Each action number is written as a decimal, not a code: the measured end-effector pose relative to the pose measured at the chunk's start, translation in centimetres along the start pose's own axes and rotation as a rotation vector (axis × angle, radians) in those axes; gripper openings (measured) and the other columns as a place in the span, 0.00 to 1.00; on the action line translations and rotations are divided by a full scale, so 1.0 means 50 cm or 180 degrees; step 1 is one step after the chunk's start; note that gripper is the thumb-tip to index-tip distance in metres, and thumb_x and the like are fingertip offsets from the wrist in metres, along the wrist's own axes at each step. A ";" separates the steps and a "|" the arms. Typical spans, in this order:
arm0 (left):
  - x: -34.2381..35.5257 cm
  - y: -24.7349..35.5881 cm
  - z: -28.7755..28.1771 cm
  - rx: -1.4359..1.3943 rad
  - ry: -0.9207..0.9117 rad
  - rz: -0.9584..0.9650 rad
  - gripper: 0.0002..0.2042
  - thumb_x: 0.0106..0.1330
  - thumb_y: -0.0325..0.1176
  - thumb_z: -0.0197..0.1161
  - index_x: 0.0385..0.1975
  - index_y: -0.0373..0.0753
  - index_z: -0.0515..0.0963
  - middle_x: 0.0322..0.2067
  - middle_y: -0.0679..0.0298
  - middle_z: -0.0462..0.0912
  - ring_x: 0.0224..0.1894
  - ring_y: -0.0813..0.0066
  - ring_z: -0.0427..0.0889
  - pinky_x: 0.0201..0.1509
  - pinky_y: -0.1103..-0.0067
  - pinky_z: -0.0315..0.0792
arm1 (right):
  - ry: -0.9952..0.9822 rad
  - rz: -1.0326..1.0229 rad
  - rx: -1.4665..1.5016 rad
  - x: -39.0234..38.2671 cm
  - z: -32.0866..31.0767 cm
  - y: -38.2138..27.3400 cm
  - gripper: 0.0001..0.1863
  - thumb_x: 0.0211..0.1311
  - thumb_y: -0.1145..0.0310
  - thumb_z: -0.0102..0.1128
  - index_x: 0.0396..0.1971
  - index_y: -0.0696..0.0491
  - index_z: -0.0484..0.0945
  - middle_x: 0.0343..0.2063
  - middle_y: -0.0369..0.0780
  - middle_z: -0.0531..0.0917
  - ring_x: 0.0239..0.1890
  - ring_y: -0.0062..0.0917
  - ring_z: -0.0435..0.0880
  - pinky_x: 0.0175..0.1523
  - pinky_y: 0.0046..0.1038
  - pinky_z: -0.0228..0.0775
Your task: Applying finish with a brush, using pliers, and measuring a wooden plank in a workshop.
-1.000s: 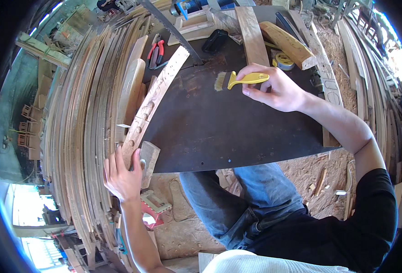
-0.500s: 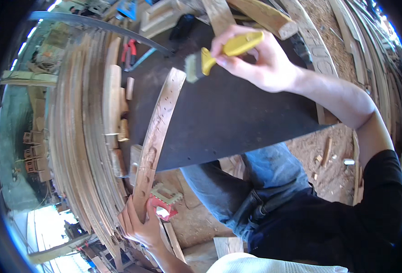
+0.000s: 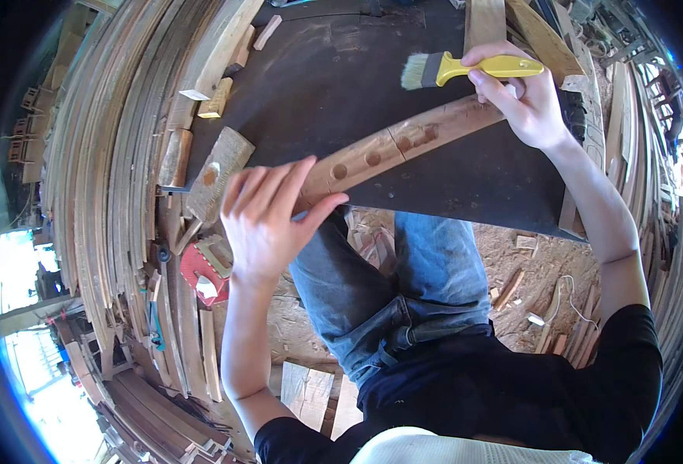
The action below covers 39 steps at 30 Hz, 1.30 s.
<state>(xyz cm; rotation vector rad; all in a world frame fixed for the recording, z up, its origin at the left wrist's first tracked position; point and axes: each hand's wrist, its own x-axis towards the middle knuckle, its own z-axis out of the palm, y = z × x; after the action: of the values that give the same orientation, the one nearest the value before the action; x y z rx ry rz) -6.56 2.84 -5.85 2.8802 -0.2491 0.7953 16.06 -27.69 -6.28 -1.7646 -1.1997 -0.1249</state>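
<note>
My left hand grips the near left end of a brown wooden strip with several round holes along its face and a crack across it. The strip slants up to the right over the dark tabletop. In my right hand is a paintbrush with a yellow handle and pale bristles pointing left. That hand is at the strip's far right end, and its fingers partly cover the end; whether they also pinch the wood I cannot tell. The bristles are apart from the wood.
A short block sits at the tabletop's left edge, beside long stacked boards. Wood offcuts line that side. A red object lies below it. Planks rest at the far right, and wood scraps litter the ground.
The strip has swung from nearly upright at the left to slanting rightward across the table. My left hand has moved up and right with it; my right hand, still holding the paintbrush, now meets its far end.
</note>
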 end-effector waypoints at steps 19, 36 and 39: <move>-0.139 -0.069 -0.073 -0.0703 0.0465 -0.1033 0.11 0.60 0.23 0.76 0.42 0.39 0.87 0.41 0.62 0.86 0.41 0.60 0.87 0.45 0.70 0.79 | -0.1241 -0.0927 -0.1833 0.040 -0.001 -0.094 0.33 0.50 0.56 0.81 0.57 0.51 0.83 0.43 0.41 0.87 0.43 0.37 0.87 0.53 0.37 0.79; -0.183 -0.105 -0.041 -0.1588 0.0440 -0.1198 0.25 0.57 0.37 0.81 0.54 0.39 0.83 0.55 0.59 0.87 0.45 0.58 0.84 0.46 0.65 0.78 | -0.1949 0.1994 -0.2107 0.585 0.266 0.007 0.25 0.68 0.51 0.53 0.38 0.59 0.87 0.34 0.45 0.89 0.32 0.38 0.89 0.36 0.46 0.81; -0.208 -0.109 -0.028 -0.1614 0.0410 -0.1463 0.29 0.57 0.38 0.82 0.60 0.40 0.82 0.48 0.59 0.87 0.39 0.63 0.82 0.43 0.67 0.77 | -0.1676 0.2371 -0.2734 0.726 0.319 0.140 0.21 0.68 0.62 0.50 0.50 0.57 0.85 0.36 0.46 0.87 0.29 0.38 0.88 0.30 0.43 0.84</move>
<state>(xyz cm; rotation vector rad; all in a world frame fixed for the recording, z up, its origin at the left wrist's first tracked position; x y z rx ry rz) -14.98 9.67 -10.56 2.2700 0.1968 0.6991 33.56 7.93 0.60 -3.0362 -0.7697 0.3363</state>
